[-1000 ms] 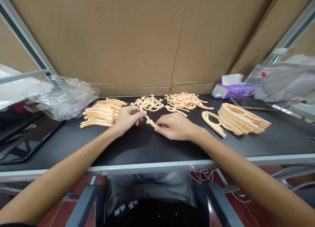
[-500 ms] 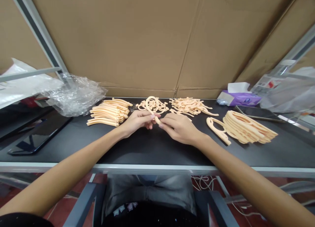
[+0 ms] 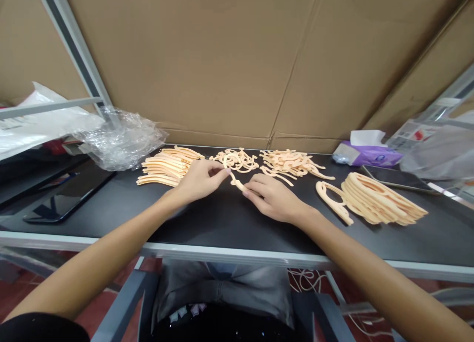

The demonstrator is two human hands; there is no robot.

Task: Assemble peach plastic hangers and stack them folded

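Between my hands, over the table's middle, is a cream plastic hanger piece [image 3: 237, 184] with a curved hook at its upper end. My left hand [image 3: 202, 180] pinches the curved part with thumb and forefinger. The lower end is gripped by the fingertips of my right hand [image 3: 273, 197]. Just behind lies a heap of curved hook pieces [image 3: 239, 160]. Beyond my left hand, long curved hanger arms [image 3: 161, 170] are stacked. A pile of thin wavy pieces [image 3: 291, 163] sits behind my right hand.
Joined hanger frames [image 3: 377, 198] are stacked at the right, with one single frame [image 3: 335, 201] beside them. A purple tissue pack [image 3: 370, 154] and a tablet [image 3: 400, 179] lie behind. Crumpled clear plastic [image 3: 122, 139] and a dark phone [image 3: 70, 191] are at left. Cardboard [image 3: 222, 60] walls the back.
My left fingers have moved up and off the lower part of the piece to its curved end. My hands are farther apart. The view has shifted slightly.
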